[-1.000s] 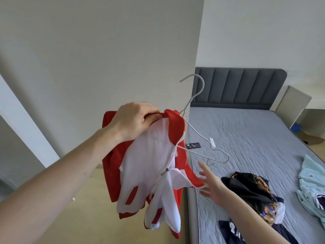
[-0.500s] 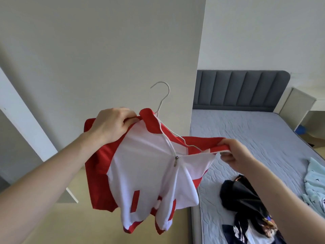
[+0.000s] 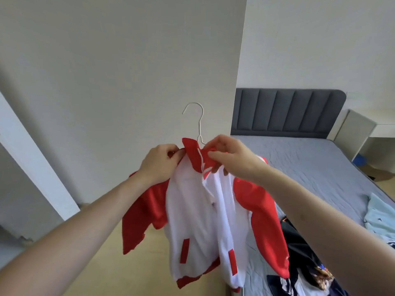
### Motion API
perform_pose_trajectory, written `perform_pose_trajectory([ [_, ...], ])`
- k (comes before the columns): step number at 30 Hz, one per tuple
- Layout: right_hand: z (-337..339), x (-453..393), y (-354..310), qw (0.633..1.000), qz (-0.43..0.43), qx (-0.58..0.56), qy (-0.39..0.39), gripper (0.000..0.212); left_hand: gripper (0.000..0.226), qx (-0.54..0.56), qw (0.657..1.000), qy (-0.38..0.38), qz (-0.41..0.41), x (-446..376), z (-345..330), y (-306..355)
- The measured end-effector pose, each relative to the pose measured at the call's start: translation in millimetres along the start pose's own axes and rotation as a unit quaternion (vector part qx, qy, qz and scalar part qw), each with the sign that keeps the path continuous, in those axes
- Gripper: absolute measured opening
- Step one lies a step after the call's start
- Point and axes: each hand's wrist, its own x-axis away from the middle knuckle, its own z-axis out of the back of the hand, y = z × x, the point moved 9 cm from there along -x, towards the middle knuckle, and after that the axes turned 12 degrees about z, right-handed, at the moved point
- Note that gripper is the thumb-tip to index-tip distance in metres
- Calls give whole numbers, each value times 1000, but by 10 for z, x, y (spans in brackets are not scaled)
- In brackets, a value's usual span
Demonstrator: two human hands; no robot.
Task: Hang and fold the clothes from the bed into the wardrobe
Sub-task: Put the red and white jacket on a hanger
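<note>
A small red and white jacket (image 3: 196,221) hangs in front of me on a white wire hanger (image 3: 197,120), whose hook sticks up above the red collar. My left hand (image 3: 159,162) pinches the jacket at the left side of the collar. My right hand (image 3: 229,155) pinches the collar's right side. Both sleeves hang down red. The hanger's shoulders are hidden inside the jacket.
A grey bed (image 3: 310,174) with a padded headboard (image 3: 286,112) lies to the right. Dark clothes (image 3: 303,259) and a light blue garment (image 3: 380,218) lie on it. A white wall panel (image 3: 128,82) stands straight ahead. White shelving (image 3: 363,133) is at the far right.
My right hand moved from the jacket's right shoulder up to the collar. The jacket now hangs straighter, with both sleeves down.
</note>
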Motion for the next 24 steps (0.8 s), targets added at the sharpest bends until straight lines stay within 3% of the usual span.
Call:
perform_pose_trajectory([
  [3, 40, 123, 236, 1000, -6, -12, 20, 34, 38, 75, 997, -13, 15, 44, 23, 61],
  [8, 173, 703, 749, 962, 44, -127, 237, 64, 44, 123, 992, -10, 32, 106, 105, 159],
  [10, 102, 984, 1020, 931, 23, -169, 322, 63, 46, 133, 990, -17, 31, 114, 107, 216],
  [12, -59, 1199, 1272, 909, -19, -186, 372, 45, 46, 134, 990, -21, 23, 129, 94, 276],
  [14, -260, 1285, 1470, 919, -70, -151, 358, 27, 46, 135, 990, -29, 16, 142, 57, 342],
  [17, -501, 1224, 1655, 951, -144, -86, 259, 14, 47, 141, 989, -44, 9, 163, -39, 437],
  [24, -538, 1168, 1872, 947, -206, -86, 230, 23, 47, 183, 978, -97, 9, 255, -369, 561],
])
